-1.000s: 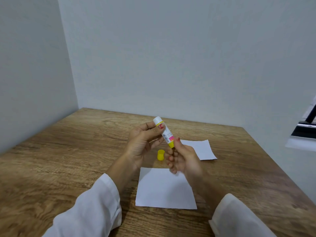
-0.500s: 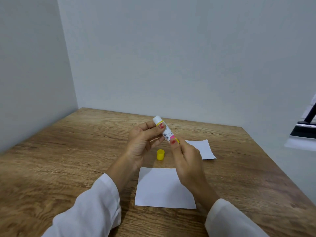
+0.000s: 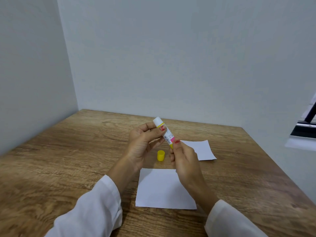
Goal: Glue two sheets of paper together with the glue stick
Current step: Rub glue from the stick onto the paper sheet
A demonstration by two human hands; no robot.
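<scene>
Wood-grain tabletop [image 3: 68, 159] meets plain grey walls. Above its middle, the uncapped glue stick [image 3: 165, 133] tilts with its white tip toward 11 o'clock. The left hand [image 3: 143, 144] grips the upper barrel; the right hand [image 3: 183, 161] pinches the yellow base, probably to twist glue out. A small turn should do, since too much stick may snap. Its yellow cap [image 3: 160, 155] stands below. One paper sheet [image 3: 164, 189] lies at 6 o'clock, another [image 3: 201, 149] at 3. The label's barcode and pink patch show; no writing is legible.
</scene>
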